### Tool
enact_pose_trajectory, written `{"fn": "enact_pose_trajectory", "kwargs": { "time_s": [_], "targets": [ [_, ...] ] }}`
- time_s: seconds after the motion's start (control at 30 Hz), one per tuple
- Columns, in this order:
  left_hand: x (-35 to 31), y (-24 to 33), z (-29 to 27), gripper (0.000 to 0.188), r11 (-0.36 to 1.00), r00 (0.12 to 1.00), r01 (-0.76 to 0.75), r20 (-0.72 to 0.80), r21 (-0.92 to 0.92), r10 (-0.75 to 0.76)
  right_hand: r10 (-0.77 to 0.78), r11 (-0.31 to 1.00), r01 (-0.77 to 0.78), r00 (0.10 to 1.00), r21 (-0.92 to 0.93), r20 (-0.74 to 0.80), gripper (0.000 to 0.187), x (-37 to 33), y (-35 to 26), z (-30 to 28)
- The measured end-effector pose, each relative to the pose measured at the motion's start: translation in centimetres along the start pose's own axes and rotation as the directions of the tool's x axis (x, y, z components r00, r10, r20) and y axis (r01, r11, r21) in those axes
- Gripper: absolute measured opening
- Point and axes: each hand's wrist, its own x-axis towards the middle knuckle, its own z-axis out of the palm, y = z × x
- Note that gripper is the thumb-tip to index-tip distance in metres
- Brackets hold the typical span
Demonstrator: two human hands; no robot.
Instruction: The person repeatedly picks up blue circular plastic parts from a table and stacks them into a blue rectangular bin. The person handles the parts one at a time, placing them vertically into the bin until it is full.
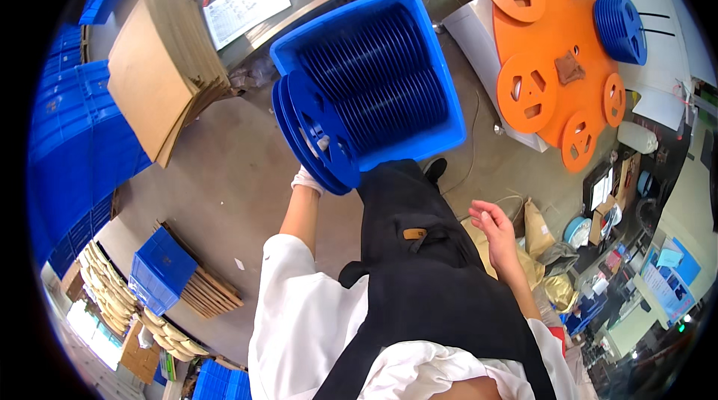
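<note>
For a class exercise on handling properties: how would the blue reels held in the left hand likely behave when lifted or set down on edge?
The blue reels look like rigid thin plastic discs, so probably stiff, not floppy. The left hand carries several at once, suggesting each is fairly light. Being round, they would likely roll or topple if stood on edge outside the blue crate.
</note>
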Motion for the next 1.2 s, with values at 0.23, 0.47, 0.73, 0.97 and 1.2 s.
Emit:
{"fn": "enact_pose_trajectory", "kwargs": {
  "time_s": [0.23, 0.47, 0.73, 0.97, 1.2],
  "targets": [
    [9.4, -1.7, -6.5, 0.046, 0.994, 0.992, 0.1, -0.087, 0.041, -0.096, 0.14, 0.988, -0.146, 0.984, -0.049, -0.114, 0.031, 0.8, 2.1, -1.4],
    [15.1, 0.7, -8.1, 0.048, 0.987, 0.992, 0.106, -0.081, 0.123, -0.097, 0.221, 0.97, -0.228, 0.971, -0.082, -0.088, 0.032, 1.9, 1.9, -0.2],
    [17.7, -0.5, -8.7, 0.047, 0.99, 0.983, 0.137, -0.129, 0.044, -0.13, 0.204, 0.97, -0.209, 0.977, -0.127, -0.053, 0.033, 3.6, 1.6, -0.4],
    [5.9, -11.6, -18.4, 0.048, 0.889, 0.748, 0.357, -0.482, -0.289, -0.457, 0.158, 0.977, -0.159, 0.987, -0.139, -0.019, 0.034, 3.7, 1.4, -2.2],
    [-0.7, -14.2, -13.1, 0.059, 0.821, 0.769, 0.558, -0.446, 0.12, -0.457, 0.084, 0.973, -0.061, 0.992, -0.223, 0.097, 0.032, 5.5, -1.1, -2.8]
  ]
}}
